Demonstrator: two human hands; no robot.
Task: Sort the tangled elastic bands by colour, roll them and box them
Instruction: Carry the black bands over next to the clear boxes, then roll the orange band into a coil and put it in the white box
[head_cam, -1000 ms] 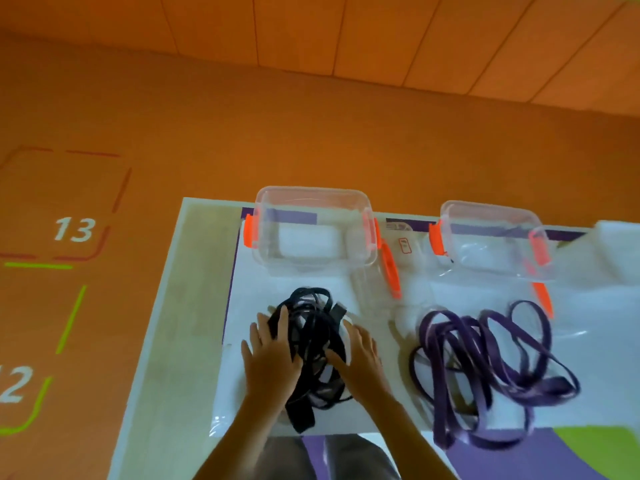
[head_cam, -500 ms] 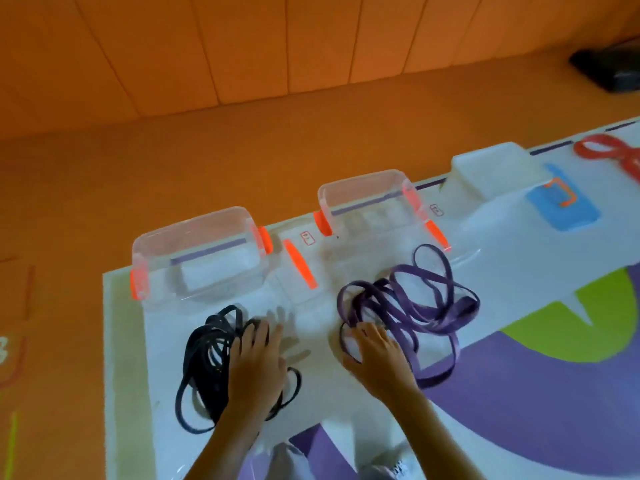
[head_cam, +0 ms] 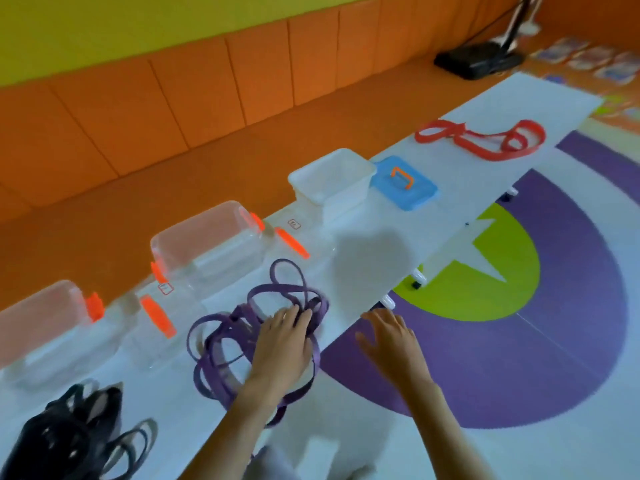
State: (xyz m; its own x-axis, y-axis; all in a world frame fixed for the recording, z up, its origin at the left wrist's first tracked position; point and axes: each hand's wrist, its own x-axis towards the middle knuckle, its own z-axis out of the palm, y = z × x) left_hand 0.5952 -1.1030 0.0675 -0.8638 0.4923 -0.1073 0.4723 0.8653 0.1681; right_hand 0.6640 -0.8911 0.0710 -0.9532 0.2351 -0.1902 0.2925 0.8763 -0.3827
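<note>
Purple bands (head_cam: pixel 256 334): one tangled pile, lying on the long white table (head_cam: pixel 381 258), close to the front edge. On top of that pile, the left hand (head_cam: pixel 282 344), laid flat with fingers straight, pressing down and gripping nothing. Just to the right, the right hand (head_cam: pixel 388 341), fingers spread wide and holding nothing, out by the table's front edge. Cannot tell if touching it.

Three piles of bands in all. Down in the left corner, one pile of black bands (head_cam: pixel 69 441), blurry, apart from the purple pile. Far off at the other end of the table, one pile of red bands (head_cam: pixel 485 140), well apart from both.

Three boxes along the back edge, all open on top. Two see-through with orange clips: the left clear box (head_cam: pixel 45 323) and the right clear box (head_cam: pixel 207 244), right behind the purple pile. Further right, one white box (head_cam: pixel 332 181).

Three lids, lying flat. Two see-through, each with an orange clip: the first clear lid (head_cam: pixel 152 341) between the two clear boxes, the second clear lid (head_cam: pixel 301 233) between the right clear box and the white box. One blue lid (head_cam: pixel 405 187) with an orange handle, just beside the white box.

Under it all, a floor mat (head_cam: pixel 519 341) in purple and green.
</note>
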